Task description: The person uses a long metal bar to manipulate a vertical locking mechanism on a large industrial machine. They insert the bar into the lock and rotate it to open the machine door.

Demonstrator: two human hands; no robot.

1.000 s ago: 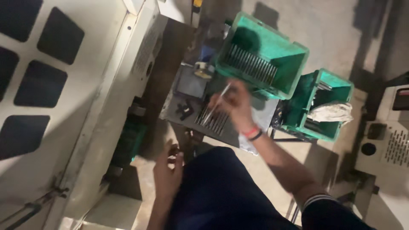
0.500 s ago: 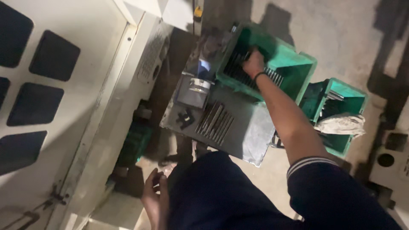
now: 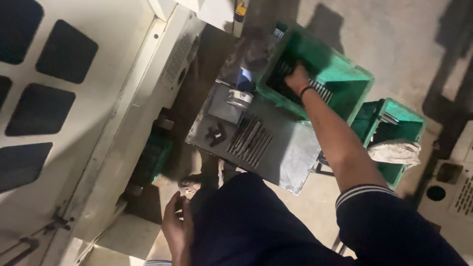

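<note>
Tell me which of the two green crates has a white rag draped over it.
The smaller green crate at the far right; the white rag lies over its near edge. The larger crate has the right hand reaching in.

Off to your right sits a second green crate [image 3: 411, 120] with a crumpled white rag [image 3: 396, 151] draped over it. Nearer you, loose metal rods [image 3: 250, 141] lie on the grey steel tabletop [image 3: 290, 152], a small black part [image 3: 215, 134] just left of them.
</note>
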